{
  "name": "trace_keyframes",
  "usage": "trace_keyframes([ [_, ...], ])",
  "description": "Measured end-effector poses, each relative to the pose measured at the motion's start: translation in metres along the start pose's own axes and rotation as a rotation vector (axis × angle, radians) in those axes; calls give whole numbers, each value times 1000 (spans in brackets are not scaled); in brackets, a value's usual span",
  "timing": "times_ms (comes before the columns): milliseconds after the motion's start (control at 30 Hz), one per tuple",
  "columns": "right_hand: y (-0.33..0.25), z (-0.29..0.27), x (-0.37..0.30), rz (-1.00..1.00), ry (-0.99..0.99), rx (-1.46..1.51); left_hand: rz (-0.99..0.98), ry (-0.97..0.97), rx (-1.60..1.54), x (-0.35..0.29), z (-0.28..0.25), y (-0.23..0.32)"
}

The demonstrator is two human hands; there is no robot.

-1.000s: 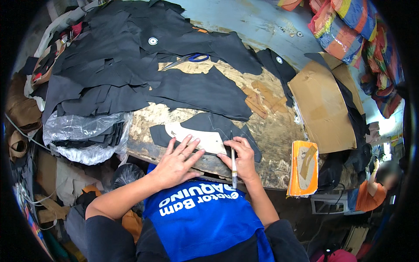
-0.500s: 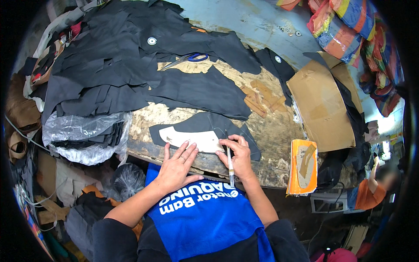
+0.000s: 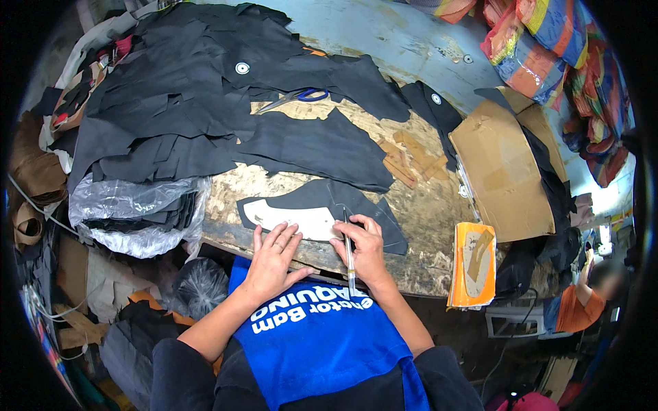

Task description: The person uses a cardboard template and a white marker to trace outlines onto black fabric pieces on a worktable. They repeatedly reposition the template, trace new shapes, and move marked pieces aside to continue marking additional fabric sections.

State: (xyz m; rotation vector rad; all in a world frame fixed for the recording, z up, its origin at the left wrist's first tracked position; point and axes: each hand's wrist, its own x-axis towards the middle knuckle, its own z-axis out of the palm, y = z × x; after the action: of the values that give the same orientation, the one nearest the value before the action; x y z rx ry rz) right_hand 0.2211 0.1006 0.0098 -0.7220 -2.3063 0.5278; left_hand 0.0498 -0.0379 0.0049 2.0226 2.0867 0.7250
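Note:
A curved white pattern piece [image 3: 301,221] lies on a black leather-like sheet [image 3: 356,196] at the bench's near edge. My left hand [image 3: 271,262] rests with its fingers spread, the tips on the pattern's lower edge. In my right hand [image 3: 364,248] is a slim pen [image 3: 350,262], gripped near the pattern's right end with its tip pointing away from me. Thin drawn lines show on the black sheet to the right of the pattern. Beyond the sheet lies a larger black piece [image 3: 315,148].
Blue-handled scissors [image 3: 293,98] lie among heaped black pieces [image 3: 171,103]. A plastic-wrapped stack [image 3: 133,216] sits at left. To the right are brown pattern pieces [image 3: 411,161], an orange-edged pad [image 3: 471,264] and a cardboard piece [image 3: 504,175]. A person in orange [image 3: 581,308] is farther right.
My right hand has shifted slightly left with the pen, and its fingers have come closer to the pattern's right end. The white pattern has slid a little left on the black sheet.

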Motion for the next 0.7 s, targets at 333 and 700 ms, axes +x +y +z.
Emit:
trace_keyframes([
  [333,1,1,0,9,-5,0,1,21,-10,-1,1,0],
  [700,3,-2,3,69,-20,112,-1,-9,6,0,-5,2],
])
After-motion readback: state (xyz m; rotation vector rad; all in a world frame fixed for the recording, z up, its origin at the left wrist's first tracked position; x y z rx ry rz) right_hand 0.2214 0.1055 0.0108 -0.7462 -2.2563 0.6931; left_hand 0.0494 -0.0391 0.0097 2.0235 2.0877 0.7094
